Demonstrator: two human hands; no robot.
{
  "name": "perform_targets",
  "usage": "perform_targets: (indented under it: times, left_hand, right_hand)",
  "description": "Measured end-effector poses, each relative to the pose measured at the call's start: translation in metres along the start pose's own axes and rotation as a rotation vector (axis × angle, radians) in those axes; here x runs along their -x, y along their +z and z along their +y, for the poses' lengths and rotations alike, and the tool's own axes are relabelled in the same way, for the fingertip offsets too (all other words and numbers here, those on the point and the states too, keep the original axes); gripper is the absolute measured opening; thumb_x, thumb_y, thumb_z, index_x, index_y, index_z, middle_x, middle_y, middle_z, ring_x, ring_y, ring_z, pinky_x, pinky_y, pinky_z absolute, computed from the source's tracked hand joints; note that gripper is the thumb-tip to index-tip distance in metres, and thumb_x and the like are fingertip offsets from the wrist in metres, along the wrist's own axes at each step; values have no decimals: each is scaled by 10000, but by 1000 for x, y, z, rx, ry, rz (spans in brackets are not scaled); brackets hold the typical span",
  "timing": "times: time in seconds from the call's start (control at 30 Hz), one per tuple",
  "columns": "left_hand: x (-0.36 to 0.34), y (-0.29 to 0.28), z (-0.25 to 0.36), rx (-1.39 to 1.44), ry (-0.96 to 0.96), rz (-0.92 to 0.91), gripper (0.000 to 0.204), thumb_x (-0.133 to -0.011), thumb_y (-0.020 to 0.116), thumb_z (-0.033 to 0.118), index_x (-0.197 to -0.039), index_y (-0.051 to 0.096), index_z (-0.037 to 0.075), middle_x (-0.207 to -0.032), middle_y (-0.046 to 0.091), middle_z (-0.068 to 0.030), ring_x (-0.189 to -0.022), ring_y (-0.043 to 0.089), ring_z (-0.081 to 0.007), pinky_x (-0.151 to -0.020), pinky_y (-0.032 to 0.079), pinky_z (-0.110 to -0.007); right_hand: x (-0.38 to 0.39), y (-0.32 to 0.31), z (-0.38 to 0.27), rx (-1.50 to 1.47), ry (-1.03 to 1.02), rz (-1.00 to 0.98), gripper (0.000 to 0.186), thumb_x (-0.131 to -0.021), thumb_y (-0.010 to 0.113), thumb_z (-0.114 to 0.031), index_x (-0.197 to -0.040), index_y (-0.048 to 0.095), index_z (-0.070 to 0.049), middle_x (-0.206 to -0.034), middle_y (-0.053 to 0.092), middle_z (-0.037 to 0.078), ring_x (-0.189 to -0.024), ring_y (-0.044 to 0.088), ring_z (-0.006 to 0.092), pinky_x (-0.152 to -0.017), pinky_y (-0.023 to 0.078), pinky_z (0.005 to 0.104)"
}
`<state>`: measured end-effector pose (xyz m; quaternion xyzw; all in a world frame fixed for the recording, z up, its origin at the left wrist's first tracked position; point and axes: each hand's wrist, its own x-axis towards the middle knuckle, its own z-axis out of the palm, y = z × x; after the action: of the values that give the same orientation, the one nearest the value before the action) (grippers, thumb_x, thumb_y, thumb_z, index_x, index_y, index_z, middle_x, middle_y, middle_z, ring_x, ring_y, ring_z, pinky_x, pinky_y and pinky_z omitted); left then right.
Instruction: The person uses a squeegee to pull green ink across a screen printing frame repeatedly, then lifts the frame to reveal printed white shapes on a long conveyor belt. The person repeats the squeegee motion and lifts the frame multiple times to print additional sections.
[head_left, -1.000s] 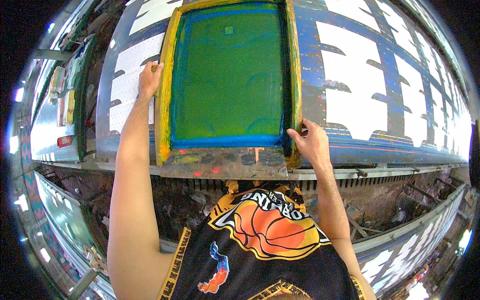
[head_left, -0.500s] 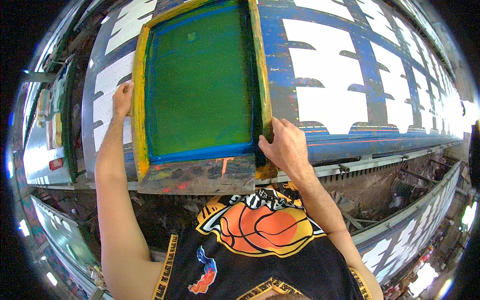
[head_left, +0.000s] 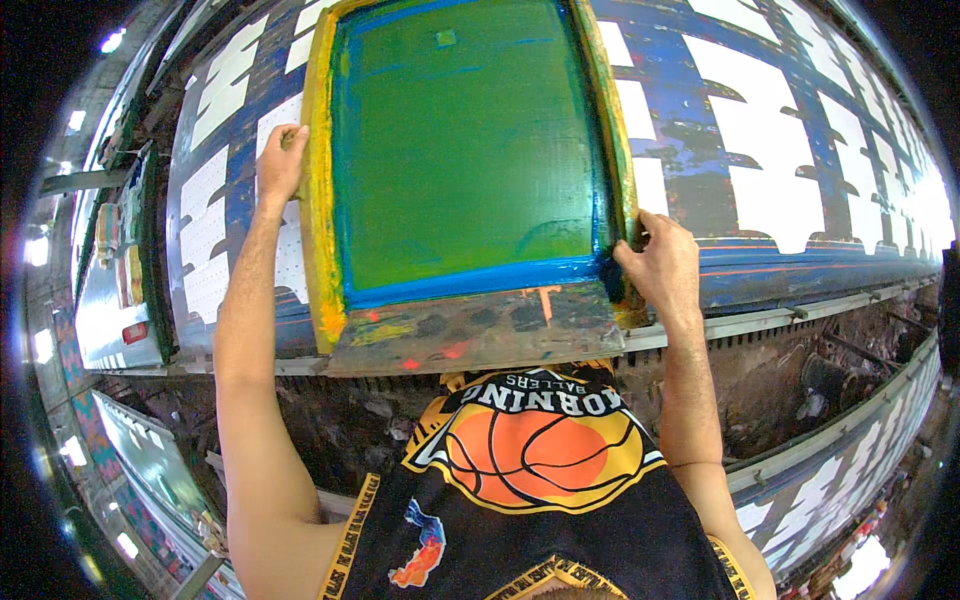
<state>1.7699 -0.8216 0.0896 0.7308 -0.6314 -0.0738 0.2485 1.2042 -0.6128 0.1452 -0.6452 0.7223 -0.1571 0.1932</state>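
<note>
Fingers (head_left: 628, 255) of left hand (head_left: 280, 168) and right hand (head_left: 667, 264) closed round yellow frame (head_left: 320, 170), now farther right along table (head_left: 688, 135)

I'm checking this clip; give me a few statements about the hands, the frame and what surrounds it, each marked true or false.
1. The left hand is at the left side of the frame. True.
2. The right hand is at the frame's top edge. False: the right hand is at its lower right side.
3. The panel inside the frame is mostly green. True.
4. White pieces lie only left of the frame. False: white pieces lie on both sides.
5. The person's black top bears a basketball print. True.
</note>
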Motion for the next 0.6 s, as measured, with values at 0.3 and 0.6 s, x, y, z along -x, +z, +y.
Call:
perform_targets:
  times: [0.3, 0.6]
  left_hand:
    - [48, 56, 109, 11, -57, 51, 459, -1016, 721, 503, -1260, 716, 114, -1157, 797, -188, -1082, 769, -365, -951, 588, -459]
    - [67, 71, 130, -58, -111, 25, 459, -1011, 703, 458, -1295, 679, 98, -1231, 778, -203, -1157, 743, -389, -1005, 566, -474]
  right_hand:
    - [-12, -34, 115, -24, 19, 15, 464, -822, 798, -171, -1250, 750, 0, -1041, 743, 234, -991, 729, 418, -878, 581, 498]
    - [1, -33, 149, -73, 8, -22, 485, -844, 798, -159, -1295, 726, 3, -1073, 736, 238, -995, 729, 426, -878, 581, 510]
